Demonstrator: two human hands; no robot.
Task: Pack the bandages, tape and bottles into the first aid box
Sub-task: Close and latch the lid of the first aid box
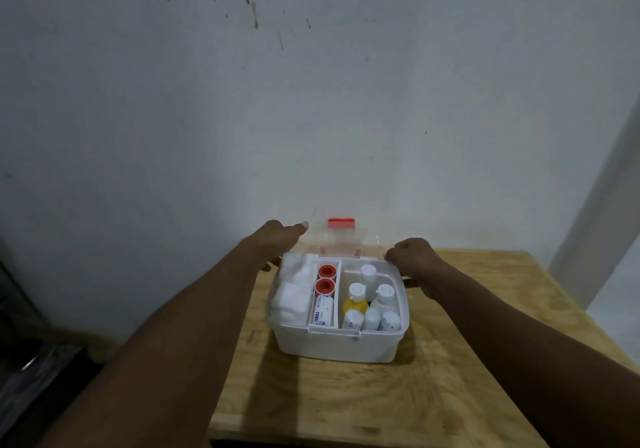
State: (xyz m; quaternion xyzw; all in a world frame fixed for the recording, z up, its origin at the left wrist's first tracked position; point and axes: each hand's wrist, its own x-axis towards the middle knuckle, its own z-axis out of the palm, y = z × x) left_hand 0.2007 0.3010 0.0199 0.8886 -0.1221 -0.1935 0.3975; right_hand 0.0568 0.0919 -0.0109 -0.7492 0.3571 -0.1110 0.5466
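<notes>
Head view: the first aid box [337,342] sits on the wooden table [450,361], open, its clear lid [341,239] tipped up at the far side with a red latch [341,223] on its top edge. Everything looks packed. Soft white bandages [292,290] fill the left compartment, two red-cored tape rolls [325,278] and a wrapped roll [323,310] lie in the narrow middle tray, and white-capped bottles [372,293], one with yellow liquid, stand on the right with more wrapped rolls near them.

My left hand [282,234] lies on the lid's left edge, fingers fairly straight and wrapped over it rather than clamped. My right hand [410,257] is curled at the far right corner, where lid meets box; I cannot tell whether it pinches the lid or only rests there.

I judge the lid to be thin, light, smooth plastic that flexes if pushed at one corner, so both side edges are the place to hold it. The loaded box should be moderately light but the upright bottles can topple, so I would carry it by its walls, level. The bandages compress easily if the lid presses them.
</notes>
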